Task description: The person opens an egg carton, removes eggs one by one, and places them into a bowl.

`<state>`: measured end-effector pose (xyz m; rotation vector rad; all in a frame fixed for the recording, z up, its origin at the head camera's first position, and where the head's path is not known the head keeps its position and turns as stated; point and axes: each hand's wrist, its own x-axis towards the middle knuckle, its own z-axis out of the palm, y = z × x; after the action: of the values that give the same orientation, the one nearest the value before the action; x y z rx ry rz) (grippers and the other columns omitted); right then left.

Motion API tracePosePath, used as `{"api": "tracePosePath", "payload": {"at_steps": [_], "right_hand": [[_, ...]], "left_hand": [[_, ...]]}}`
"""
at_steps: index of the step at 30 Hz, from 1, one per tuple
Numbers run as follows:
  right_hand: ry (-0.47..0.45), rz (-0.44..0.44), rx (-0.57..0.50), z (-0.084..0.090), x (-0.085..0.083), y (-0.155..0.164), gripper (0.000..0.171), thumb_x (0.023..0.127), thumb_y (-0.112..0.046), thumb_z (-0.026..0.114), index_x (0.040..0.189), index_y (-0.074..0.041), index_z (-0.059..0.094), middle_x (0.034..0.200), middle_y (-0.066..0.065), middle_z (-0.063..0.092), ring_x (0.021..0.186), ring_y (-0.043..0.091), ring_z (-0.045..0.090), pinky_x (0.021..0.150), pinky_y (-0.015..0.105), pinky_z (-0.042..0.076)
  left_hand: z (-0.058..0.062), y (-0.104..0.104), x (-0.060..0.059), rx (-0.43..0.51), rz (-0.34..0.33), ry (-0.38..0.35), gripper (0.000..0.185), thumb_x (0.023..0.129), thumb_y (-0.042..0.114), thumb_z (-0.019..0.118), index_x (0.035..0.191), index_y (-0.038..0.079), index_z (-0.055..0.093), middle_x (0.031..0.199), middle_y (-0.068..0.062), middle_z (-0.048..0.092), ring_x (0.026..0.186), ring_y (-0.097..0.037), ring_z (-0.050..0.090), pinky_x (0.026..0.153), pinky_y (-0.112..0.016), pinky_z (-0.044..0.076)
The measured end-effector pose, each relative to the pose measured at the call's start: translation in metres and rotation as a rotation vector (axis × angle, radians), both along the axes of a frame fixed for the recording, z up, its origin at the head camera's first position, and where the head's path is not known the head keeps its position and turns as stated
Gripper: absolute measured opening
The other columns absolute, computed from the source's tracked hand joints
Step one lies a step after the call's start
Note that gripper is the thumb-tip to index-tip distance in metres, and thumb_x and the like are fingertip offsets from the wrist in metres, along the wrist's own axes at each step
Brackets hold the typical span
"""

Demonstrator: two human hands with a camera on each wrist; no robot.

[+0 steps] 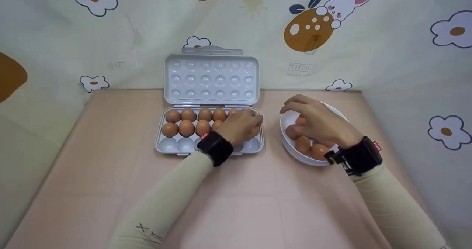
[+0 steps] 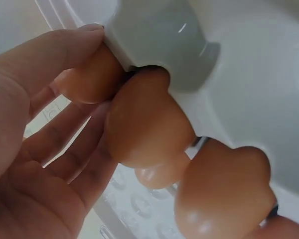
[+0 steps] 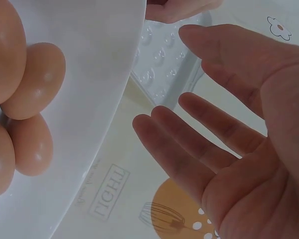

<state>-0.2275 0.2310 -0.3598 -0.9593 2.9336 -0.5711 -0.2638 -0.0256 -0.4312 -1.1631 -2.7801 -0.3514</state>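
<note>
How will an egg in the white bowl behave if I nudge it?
The egg would probably roll, being rounded and loose in the bowl. Its smooth, shiny surface may feel slippery. It could crack if knocked against neighbouring eggs lying so close.

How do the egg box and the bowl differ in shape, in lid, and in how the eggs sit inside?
The egg box is rectangular, while the bowl is round. The egg box has a raised, open lid; the bowl shows none. In the egg box, eggs sit in rows of cups; in the bowl, they lie loosely together. Both are pale and hold brown eggs.
</note>
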Motion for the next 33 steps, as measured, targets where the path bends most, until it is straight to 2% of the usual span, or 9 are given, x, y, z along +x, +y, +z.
{"api": "tracePosePath", "payload": {"at_steps": [3,6,11,15,19,24,28,33], "right_hand": [[-0.003,0.000,-0.007,-0.001,0.000,0.000,0.040,0.091,-0.007,0.077,0.130,-0.014,0.070,0.141,0.002,0.061,0.129,0.024,0.059,0.111,0.045,0.049],[0.001,-0.002,-0.014,-0.001,0.000,0.000,0.042,0.090,-0.005,0.077,0.131,-0.014,0.070,0.141,0.002,0.061,0.130,0.023,0.059,0.111,0.045,0.049],[0.016,-0.010,-0.050,0.001,0.001,0.000,0.048,0.089,-0.006,0.079,0.135,-0.016,0.067,0.142,0.000,0.060,0.121,0.024,0.062,0.105,0.044,0.053],[0.041,0.011,-0.124,0.000,0.002,-0.001,0.059,0.089,-0.003,0.080,0.143,-0.018,0.062,0.144,0.000,0.059,0.117,0.027,0.064,0.098,0.045,0.057],[0.112,0.061,-0.198,-0.004,0.003,-0.005,0.066,0.088,-0.002,0.084,0.147,-0.018,0.059,0.144,0.000,0.060,0.125,0.022,0.061,0.098,0.045,0.059],[0.216,0.133,-0.302,-0.009,0.004,-0.013,0.069,0.084,0.000,0.088,0.146,-0.012,0.060,0.143,0.004,0.062,0.126,0.020,0.061,0.095,0.041,0.061],[0.266,0.169,-0.384,-0.013,0.007,-0.020,0.067,0.083,-0.001,0.089,0.144,-0.008,0.061,0.143,0.007,0.061,0.128,0.019,0.061,0.094,0.035,0.061],[0.301,0.192,-0.481,-0.017,0.013,-0.029,0.061,0.084,0.002,0.088,0.139,-0.005,0.063,0.144,0.009,0.060,0.131,0.020,0.061,0.094,0.030,0.061]], "left_hand": [[0.000,-0.004,0.000,0.037,-0.021,-0.011,0.016,0.097,0.005,0.069,0.113,0.007,0.072,0.100,-0.011,0.070,0.093,-0.029,0.065,0.078,-0.043,0.052],[0.003,-0.009,0.001,0.122,-0.038,-0.031,0.022,0.094,0.004,0.073,0.116,0.006,0.071,0.100,-0.010,0.067,0.091,-0.029,0.063,0.078,-0.041,0.053],[0.016,-0.015,0.006,0.244,-0.006,-0.045,0.036,0.092,0.011,0.080,0.126,0.010,0.070,0.110,-0.008,0.068,0.097,-0.026,0.063,0.087,-0.039,0.055],[0.024,-0.017,0.011,0.363,0.003,-0.012,0.037,0.092,0.015,0.083,0.126,0.011,0.069,0.113,-0.007,0.068,0.099,-0.024,0.064,0.089,-0.038,0.055],[0.031,-0.016,0.017,0.490,0.009,0.003,0.037,0.093,0.019,0.084,0.125,0.010,0.069,0.115,-0.007,0.069,0.099,-0.021,0.064,0.087,-0.034,0.056],[0.037,-0.014,0.028,0.613,0.021,0.001,0.040,0.093,0.021,0.084,0.127,0.007,0.068,0.120,-0.007,0.070,0.106,-0.019,0.065,0.090,-0.029,0.058],[0.039,-0.010,0.036,0.712,0.024,-0.036,0.041,0.093,0.021,0.085,0.128,0.007,0.068,0.121,-0.006,0.070,0.107,-0.015,0.067,0.089,-0.022,0.058],[0.040,-0.006,0.045,0.847,-0.008,-0.136,0.042,0.093,0.019,0.085,0.128,0.005,0.067,0.120,-0.008,0.070,0.105,-0.014,0.071,0.087,-0.020,0.059]]}}
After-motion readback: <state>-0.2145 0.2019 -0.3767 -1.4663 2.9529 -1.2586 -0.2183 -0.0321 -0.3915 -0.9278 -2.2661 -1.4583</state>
